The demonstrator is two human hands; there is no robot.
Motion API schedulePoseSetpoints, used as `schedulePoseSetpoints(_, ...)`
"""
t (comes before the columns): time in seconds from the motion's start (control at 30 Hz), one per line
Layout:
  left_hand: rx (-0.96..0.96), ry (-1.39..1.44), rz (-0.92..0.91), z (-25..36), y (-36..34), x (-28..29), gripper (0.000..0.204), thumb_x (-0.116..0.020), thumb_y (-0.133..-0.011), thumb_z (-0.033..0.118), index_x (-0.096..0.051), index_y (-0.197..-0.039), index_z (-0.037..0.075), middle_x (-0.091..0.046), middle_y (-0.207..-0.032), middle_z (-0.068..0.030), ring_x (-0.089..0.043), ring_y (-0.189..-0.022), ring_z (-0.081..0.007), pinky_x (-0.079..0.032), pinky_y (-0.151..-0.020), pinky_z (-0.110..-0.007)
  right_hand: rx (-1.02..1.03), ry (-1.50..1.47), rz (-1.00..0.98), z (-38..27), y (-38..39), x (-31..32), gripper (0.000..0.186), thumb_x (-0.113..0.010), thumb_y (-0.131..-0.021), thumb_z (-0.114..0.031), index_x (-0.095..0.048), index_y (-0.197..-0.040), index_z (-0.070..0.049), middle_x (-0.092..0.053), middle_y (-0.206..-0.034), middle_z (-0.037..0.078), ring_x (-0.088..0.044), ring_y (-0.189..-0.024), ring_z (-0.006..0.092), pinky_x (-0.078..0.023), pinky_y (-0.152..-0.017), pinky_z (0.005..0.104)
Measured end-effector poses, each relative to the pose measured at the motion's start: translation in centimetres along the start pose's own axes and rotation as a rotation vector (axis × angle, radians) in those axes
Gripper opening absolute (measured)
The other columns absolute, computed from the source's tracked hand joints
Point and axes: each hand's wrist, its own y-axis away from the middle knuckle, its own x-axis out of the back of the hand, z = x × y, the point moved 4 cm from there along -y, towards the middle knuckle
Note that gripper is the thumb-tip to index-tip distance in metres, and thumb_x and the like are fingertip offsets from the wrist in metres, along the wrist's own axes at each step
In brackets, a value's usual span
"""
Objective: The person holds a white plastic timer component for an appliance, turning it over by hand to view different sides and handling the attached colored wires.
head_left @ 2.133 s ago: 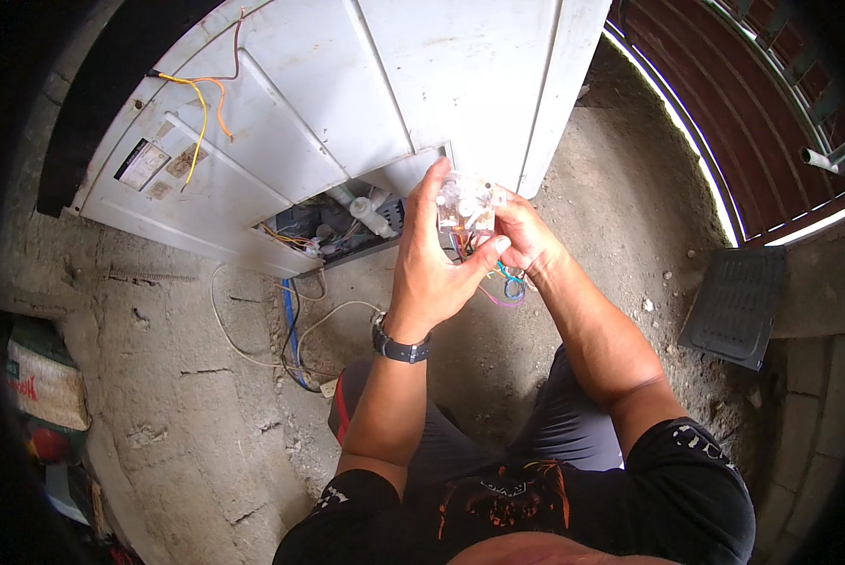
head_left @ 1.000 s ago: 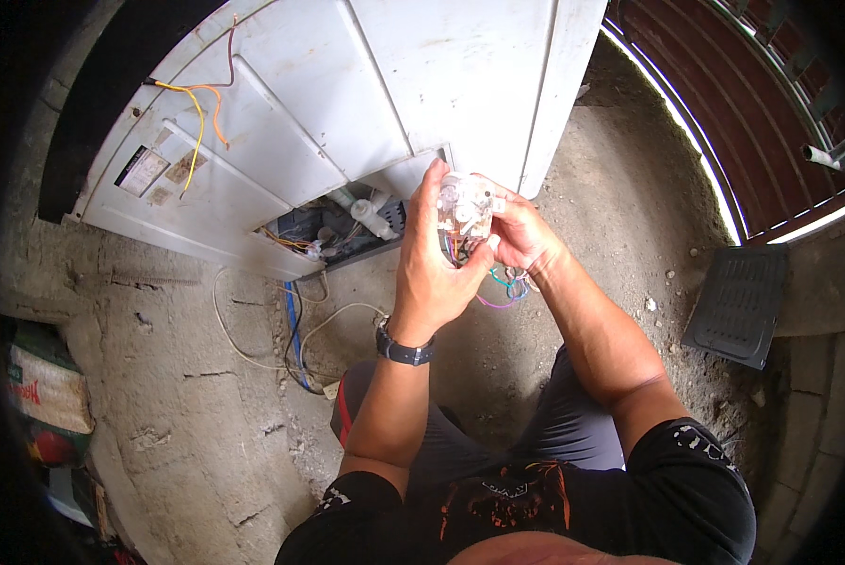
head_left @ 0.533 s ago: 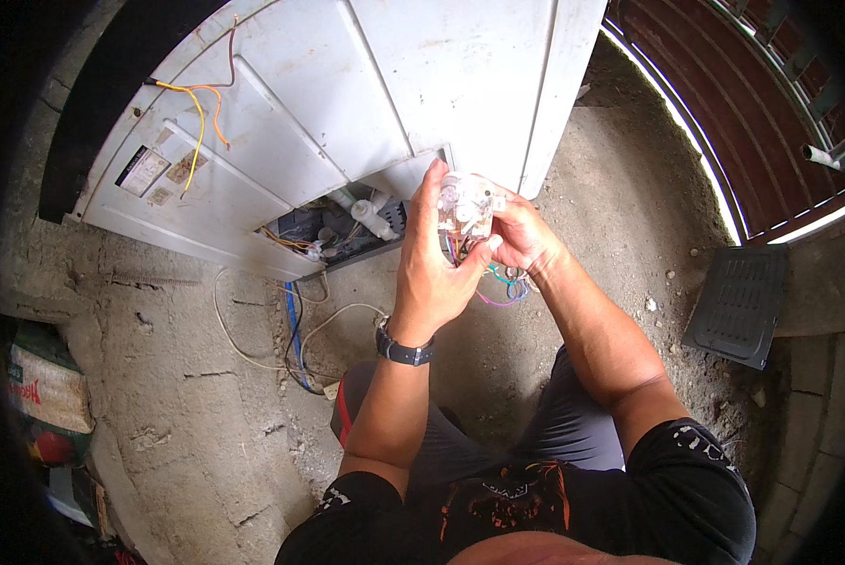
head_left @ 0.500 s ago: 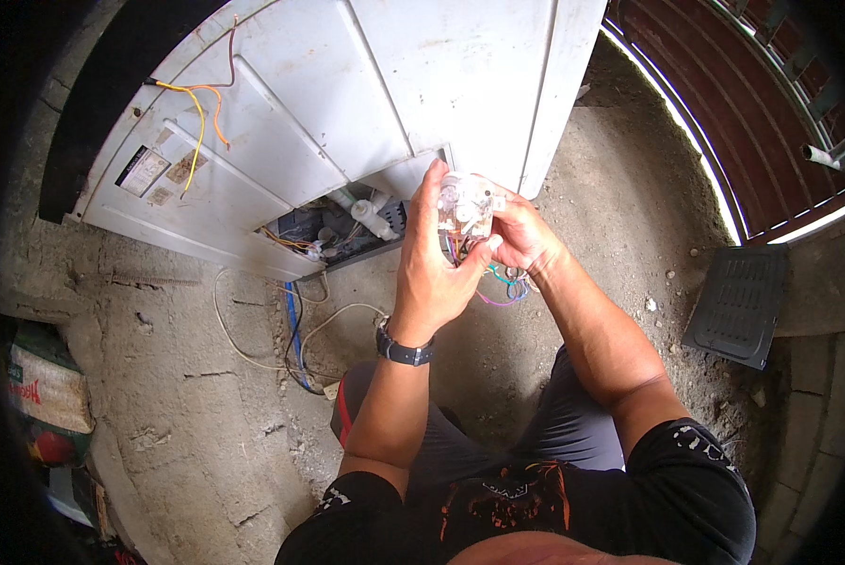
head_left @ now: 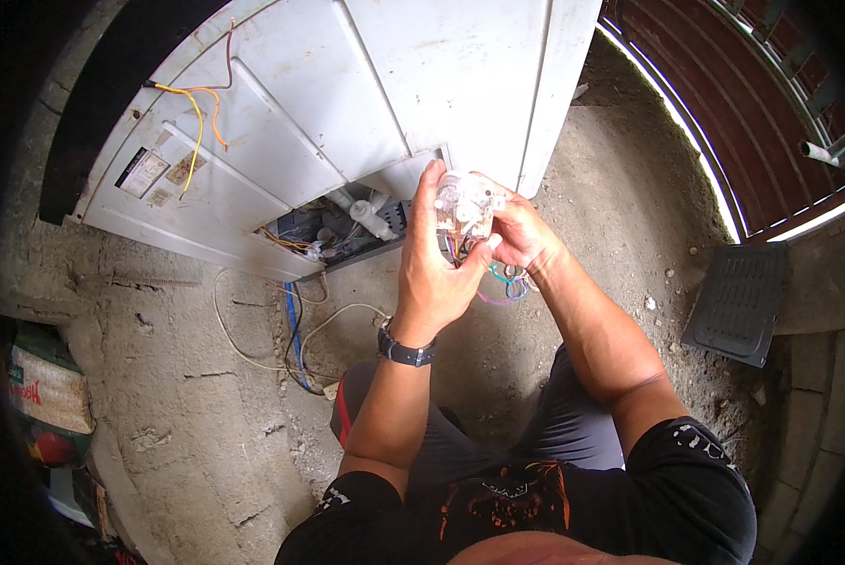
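Between my two hands is a washing machine timer (head_left: 464,205) in a clear plastic housing, with small parts visible inside. My left hand (head_left: 432,268) grips its left side and lower edge, fingers pointing up and thumb reaching across to the right. From the right, my right hand (head_left: 521,234) holds the other side, its fingers partly hidden behind the housing. Thin coloured wires (head_left: 509,281) hang below the timer, between my hands and the floor. Just behind stands the white washing machine (head_left: 366,104), with an opening low in its panel that shows a white plastic pipe fitting (head_left: 371,219).
Yellow, orange and brown loose wires (head_left: 199,132) stick out of the machine's upper left. A pale cable (head_left: 243,353) and a blue hose (head_left: 295,330) lie on the rough concrete floor. A dark vented panel (head_left: 735,303) lies at right; printed sacks (head_left: 50,395) sit far left.
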Motion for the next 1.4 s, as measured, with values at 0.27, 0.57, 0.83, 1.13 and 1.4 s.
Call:
schedulePoseSetpoints(0.27,0.027,0.001,-0.012,0.1,0.0,0.1,0.089,-0.076,-0.078,-0.001,-0.03,-0.155,0.0,-0.04,-0.155,-0.0191,-0.045,-0.139,-0.0286,-0.039,-0.115,-0.041,-0.013,-0.002,-0.024,-0.1,0.0,-0.2,0.039,-0.068,-0.096,-0.015,-0.058,-0.131,-0.003,-0.066,-0.126,0.011,-0.065,-0.115,0.0235,-0.054,-0.101,0.0396)
schedulePoseSetpoints(0.57,0.065,0.041,0.015,0.4,0.0,0.3,0.09,-0.077,-0.078,0.001,-0.03,-0.155,0.0,-0.042,-0.154,-0.0196,-0.045,-0.14,-0.0298,-0.038,-0.115,-0.042,0.007,-0.05,-0.107,0.8,0.1,-0.6,0.045,-0.072,-0.093,-0.019,-0.054,-0.133,-0.006,-0.065,-0.125,0.01,-0.066,-0.113,0.0236,-0.057,-0.096,0.0387)
schedulePoseSetpoints(0.83,0.037,0.017,0.014,0.5,0.1,0.4,0.09,-0.078,-0.078,0.003,-0.03,-0.155,0.0,-0.042,-0.154,-0.0195,-0.045,-0.139,-0.0297,-0.038,-0.115,-0.042,-0.003,-0.041,-0.106,0.9,0.1,-0.2,0.044,-0.072,-0.094,-0.02,-0.055,-0.133,-0.007,-0.066,-0.123,0.009,-0.067,-0.108,0.0219,-0.059,-0.088,0.0369)
schedulePoseSetpoints(1.13,0.117,0.144,0.012,0.7,0.0,0.1,0.09,-0.078,-0.079,0.001,-0.029,-0.155,0.0,-0.041,-0.155,-0.0173,-0.047,-0.137,-0.0272,-0.041,-0.114,-0.041,-0.037,-0.028,-0.04,0.7,0.1,-0.1,0.045,-0.071,-0.094,-0.016,-0.054,-0.134,-0.005,-0.065,-0.128,0.012,-0.065,-0.116,0.025,-0.054,-0.1,0.0414)
schedulePoseSetpoints(1.4,0.117,0.157,0.006,0.4,0.0,-0.3,0.091,-0.082,-0.082,0.007,-0.029,-0.155,0.0,-0.041,-0.154,-0.0164,-0.047,-0.137,-0.0265,-0.041,-0.113,-0.04,0.001,-0.058,-0.07,0.4,0.0,-0.4,0.044,-0.069,-0.095,-0.015,-0.055,-0.134,-0.004,-0.065,-0.127,0.012,-0.065,-0.116,0.0244,-0.053,-0.102,0.0403)
